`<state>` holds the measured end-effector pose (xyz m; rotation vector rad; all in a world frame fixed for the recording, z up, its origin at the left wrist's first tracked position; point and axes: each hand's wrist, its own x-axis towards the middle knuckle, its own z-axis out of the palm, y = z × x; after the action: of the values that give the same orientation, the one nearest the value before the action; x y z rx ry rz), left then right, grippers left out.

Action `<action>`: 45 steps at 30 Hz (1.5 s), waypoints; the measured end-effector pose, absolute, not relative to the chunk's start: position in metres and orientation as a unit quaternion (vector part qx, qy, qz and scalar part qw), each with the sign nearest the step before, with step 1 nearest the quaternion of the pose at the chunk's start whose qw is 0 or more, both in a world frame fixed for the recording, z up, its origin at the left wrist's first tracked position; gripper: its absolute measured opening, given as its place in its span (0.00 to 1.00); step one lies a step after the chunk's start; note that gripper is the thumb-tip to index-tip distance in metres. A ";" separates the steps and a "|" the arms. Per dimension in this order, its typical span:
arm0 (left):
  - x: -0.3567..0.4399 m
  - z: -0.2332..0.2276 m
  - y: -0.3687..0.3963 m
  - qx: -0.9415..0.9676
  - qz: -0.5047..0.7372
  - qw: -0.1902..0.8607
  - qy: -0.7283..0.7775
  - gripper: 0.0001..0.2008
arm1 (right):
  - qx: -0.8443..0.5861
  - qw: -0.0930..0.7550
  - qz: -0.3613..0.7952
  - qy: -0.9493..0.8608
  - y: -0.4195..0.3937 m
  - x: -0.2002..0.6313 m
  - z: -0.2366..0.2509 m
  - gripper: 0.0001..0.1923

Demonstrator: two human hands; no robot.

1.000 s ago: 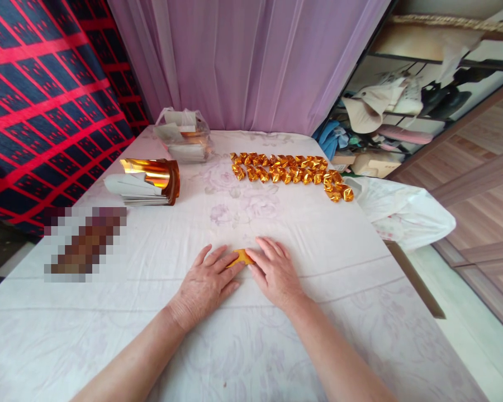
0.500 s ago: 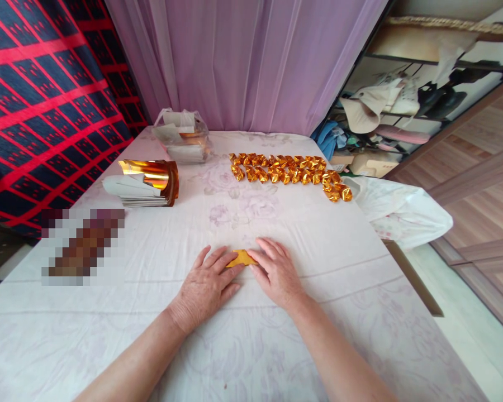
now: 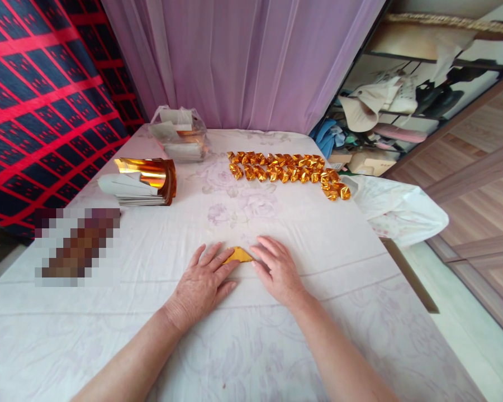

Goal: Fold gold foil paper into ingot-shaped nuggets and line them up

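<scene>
A small piece of folded gold paper [image 3: 240, 255] lies flat on the tablecloth in front of me. My left hand [image 3: 201, 285] rests over its left end, fingers spread and pressing it down, so that end is hidden. At the paper's right tip is my right hand [image 3: 279, 272], its fingers apart and stretched out; whether a fingertip touches the tip I cannot tell. Further back, several folded gold foil pieces [image 3: 293, 167] stand in rows. A stack of gold foil sheets [image 3: 151, 184] with pale backs sits at the left.
Behind the stack is a clear plastic bag [image 3: 180, 134] holding more sheets. A pixelated patch [image 3: 77, 245] covers something at the table's left side. A white plastic bag [image 3: 402, 206] hangs by the right edge, below shelves with a cap [image 3: 360, 106] and shoes.
My right fingers have drawn slightly off the paper's right end, exposing its tip. My left hand still presses the other end. The view has shifted a little.
</scene>
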<state>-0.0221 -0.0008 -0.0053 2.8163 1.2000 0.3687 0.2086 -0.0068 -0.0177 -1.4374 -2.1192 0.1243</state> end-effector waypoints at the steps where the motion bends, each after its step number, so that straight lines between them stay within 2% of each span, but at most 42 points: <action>1: -0.023 -0.005 0.000 0.913 0.120 0.030 0.390 0.21 | -0.537 0.289 0.047 -0.791 -0.006 0.209 -0.019 0.16; 45: -0.026 -0.001 0.002 0.911 0.140 0.064 0.383 0.20 | -0.540 0.277 0.048 -0.793 -0.007 0.208 -0.016 0.15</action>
<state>-0.0263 0.0022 -0.0012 2.7496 1.1564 0.4222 0.2082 -0.0070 -0.0156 -1.4500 -2.1298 0.1291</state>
